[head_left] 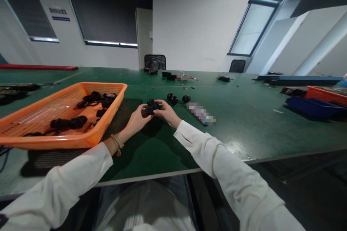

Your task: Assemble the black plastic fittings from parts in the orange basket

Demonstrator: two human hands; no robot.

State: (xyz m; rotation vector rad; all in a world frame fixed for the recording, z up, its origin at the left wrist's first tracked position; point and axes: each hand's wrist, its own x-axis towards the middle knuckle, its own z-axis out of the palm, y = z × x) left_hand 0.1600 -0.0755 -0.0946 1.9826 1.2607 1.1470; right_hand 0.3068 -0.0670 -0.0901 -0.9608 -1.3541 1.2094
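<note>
Both hands meet over the green table, around a black part made of rounded pieces. My left hand grips its left side with fingers curled, and a bracelet hangs on that wrist. On the right side, my right hand holds the same part between thumb and fingers. Just beyond my right hand lie similar black round parts and another one. A phone rests to the right of them.
An orange basket with several black parts stands at the left. Black and white pieces lie farther back. At the right are a blue tray and an orange container. The table's front edge runs near my body.
</note>
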